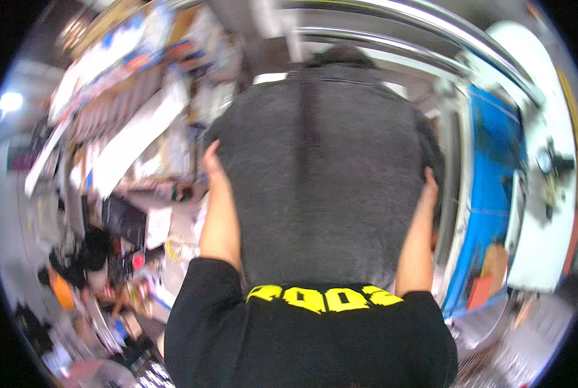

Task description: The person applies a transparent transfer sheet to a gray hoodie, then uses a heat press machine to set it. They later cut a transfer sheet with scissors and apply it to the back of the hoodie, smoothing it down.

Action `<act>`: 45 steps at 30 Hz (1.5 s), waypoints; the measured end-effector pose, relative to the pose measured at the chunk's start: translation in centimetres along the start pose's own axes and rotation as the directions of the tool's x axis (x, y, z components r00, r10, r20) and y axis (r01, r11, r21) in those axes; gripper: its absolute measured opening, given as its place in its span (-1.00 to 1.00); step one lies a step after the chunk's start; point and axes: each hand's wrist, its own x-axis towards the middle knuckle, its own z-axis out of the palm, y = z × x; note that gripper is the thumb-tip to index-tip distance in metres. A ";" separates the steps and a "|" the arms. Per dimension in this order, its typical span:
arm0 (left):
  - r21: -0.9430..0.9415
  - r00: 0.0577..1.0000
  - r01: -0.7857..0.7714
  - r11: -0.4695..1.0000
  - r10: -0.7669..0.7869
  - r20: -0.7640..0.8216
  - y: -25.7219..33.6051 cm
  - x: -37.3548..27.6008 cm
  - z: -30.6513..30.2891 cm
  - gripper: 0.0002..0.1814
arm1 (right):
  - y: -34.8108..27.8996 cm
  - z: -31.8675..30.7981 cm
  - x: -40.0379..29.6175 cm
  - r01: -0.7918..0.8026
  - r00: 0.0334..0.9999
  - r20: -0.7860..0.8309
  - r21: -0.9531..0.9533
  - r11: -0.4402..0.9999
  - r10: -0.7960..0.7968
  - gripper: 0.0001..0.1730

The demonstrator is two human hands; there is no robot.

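A large dark grey fabric garment (347,184) with a seam down its middle is spread out before me, and its lower edge reaches my black shirt. My left hand (212,157) is at the garment's left edge, fingers pointing up, partly hidden at the cloth. Lower down on the opposite edge, my right hand (430,184) touches the fabric, with only part of it showing. Both hands grip the garment from its sides. Folded or bunched dark cloth forms its far end.
Metal rails (395,41) run across the far side, curving to the right. A blue panel or cloth (492,169) lies at the right, beside a white surface (543,242) with a gauge (544,160). Cluttered shelves with packets and papers (138,140) stand at the left.
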 end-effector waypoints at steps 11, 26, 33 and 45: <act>-0.456 0.892 0.434 0.777 -0.298 0.341 4.4 -6.8 7.3 -0.60 | 0.9 -6.8 6.7 0.227 0.974 0.004 -0.082 0.970 -0.228 -0.20; 0.398 0.370 0.584 0.707 -0.669 0.645 6.5 -21.2 -1.6 -0.33 | 5.3 -10.3 -13.6 -0.203 0.940 0.146 -0.486 0.850 0.308 -0.31; 0.345 0.439 0.612 0.711 -0.669 0.599 5.8 -27.5 -7.3 -0.53 | 7.8 -14.2 -16.3 -0.145 0.973 0.123 -0.323 0.935 0.193 -0.33; -0.213 0.580 0.706 0.676 -0.378 0.722 2.3 -30.5 -16.3 -0.57 | 6.5 -22.3 -19.3 -0.177 0.947 0.253 -0.110 0.978 0.200 -0.61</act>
